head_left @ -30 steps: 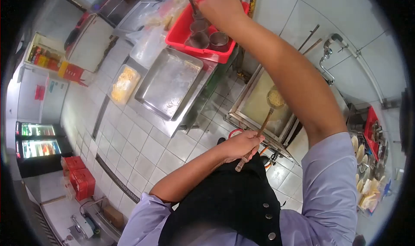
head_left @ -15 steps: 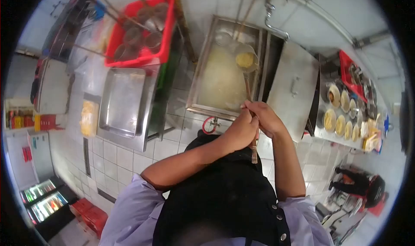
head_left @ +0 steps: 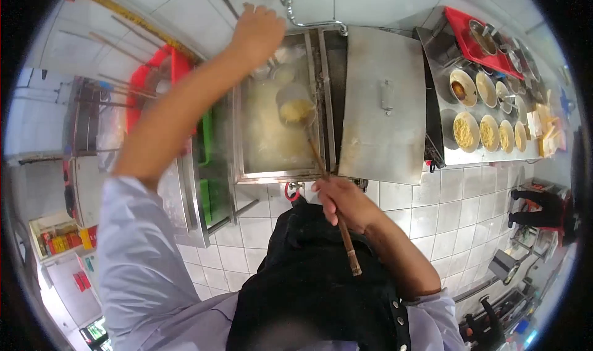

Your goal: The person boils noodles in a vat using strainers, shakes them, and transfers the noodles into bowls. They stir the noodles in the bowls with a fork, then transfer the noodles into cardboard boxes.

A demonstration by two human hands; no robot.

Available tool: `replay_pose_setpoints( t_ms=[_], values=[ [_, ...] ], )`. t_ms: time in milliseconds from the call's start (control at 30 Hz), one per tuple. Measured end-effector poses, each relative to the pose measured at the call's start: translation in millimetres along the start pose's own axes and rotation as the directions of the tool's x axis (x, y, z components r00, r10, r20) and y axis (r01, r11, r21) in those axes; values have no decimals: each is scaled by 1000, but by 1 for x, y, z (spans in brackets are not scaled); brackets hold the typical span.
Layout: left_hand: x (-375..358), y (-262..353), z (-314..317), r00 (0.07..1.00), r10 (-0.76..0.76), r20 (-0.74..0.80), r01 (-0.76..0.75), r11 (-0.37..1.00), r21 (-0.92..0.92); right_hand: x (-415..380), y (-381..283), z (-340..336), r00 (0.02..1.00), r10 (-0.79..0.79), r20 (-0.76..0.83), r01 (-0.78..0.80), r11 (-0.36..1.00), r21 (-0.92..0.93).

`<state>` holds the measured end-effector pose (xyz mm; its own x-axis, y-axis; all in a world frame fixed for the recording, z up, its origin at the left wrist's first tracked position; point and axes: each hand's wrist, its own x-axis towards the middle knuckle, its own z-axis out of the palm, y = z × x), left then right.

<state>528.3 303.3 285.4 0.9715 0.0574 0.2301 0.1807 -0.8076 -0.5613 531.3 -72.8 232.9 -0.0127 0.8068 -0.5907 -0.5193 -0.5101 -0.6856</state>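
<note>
Wooden-handled strainer (head_left: 296, 107) | yellow noodles inside | right hand (head_left: 341, 201) grips handle

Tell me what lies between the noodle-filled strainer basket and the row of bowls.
In the head view, the closed metal lid lies between the strainer basket and the bowls, covering the neighbouring section of the cooker.

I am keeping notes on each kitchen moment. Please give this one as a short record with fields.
Place: tiled kitchen, seen from above
Right hand: grips the long wooden handle of the noodle strainer
Strainer: holds yellow noodles, over the steaming boiler tank
Left hand: reached out over the far end of the tank, beside other strainers; what it grips cannot be told
Beside tank: shut metal lid
Counter at right: bowls of noodles
Far left: red tub
</note>
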Motion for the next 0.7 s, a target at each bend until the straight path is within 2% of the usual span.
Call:
replay_pose_setpoints(
  t_ms=[33, 100, 167, 233, 300, 367, 400, 433, 467, 500, 567, 600, 633, 700],
  values=[
    [8, -9, 20, 1000, 14, -4, -14, 1000, 5, -2, 11, -2, 997, 67, 45, -69, 996, 54],
    [20, -25, 49, 962, 132, 239, -188, 954, 233, -11, 18, -1, 981, 156, 115, -176, 966, 189],
    [31, -25, 66, 834, 34, 551, -187, 957, 223, -16, 31, -2, 983, 134, 123, -157, 968, 195],
    [28, -20, 70, 777, 59, 627, -245, 946, 214, -23, 32, -4, 987, 108, 123, -125, 982, 141],
    [23, -22, 85, 684, 14, 729, -146, 982, 118, -24, 38, -10, 987, 80, 137, -101, 983, 155],
    [25, -18, 48, 418, 234, 878, -261, 957, -131, -25, 42, -14, 984, 69, 162, -93, 984, 149],
    [22, -16, 61, 155, 286, 946, -367, 905, -214, -25, 42, -15, 985, 67, 158, -86, 989, 117],
    [14, -15, 84, -120, 293, 948, -439, 841, -316, -25, 41, -15, 986, 64, 155, -77, 994, 81],
    [-10, -18, 102, -106, 316, 943, -87, 941, -326, -25, 41, -17, 985, 59, 159, -71, 995, 72],
    [-33, -22, 109, -82, 334, 939, 277, 913, -301, -25, 41, -20, 983, 61, 175, -67, 997, 34],
    [-52, -5, 27, -16, 239, 971, 668, 725, -168, -27, 42, -26, 979, 63, 196, -61, 998, -13],
    [-80, -2, 21, -10, 212, 977, 863, 496, -99, -29, 43, -28, 974, 79, 211, -72, 997, -42],
    [-108, -2, 20, -9, 185, 983, 975, 218, -32, -29, 44, -30, 970, 95, 222, -81, 994, -70],
    [-156, 5, 4, 19, 261, 965, 994, -106, 9, -32, 49, -29, 970, 89, 227, -71, 994, -88]
  ],
)
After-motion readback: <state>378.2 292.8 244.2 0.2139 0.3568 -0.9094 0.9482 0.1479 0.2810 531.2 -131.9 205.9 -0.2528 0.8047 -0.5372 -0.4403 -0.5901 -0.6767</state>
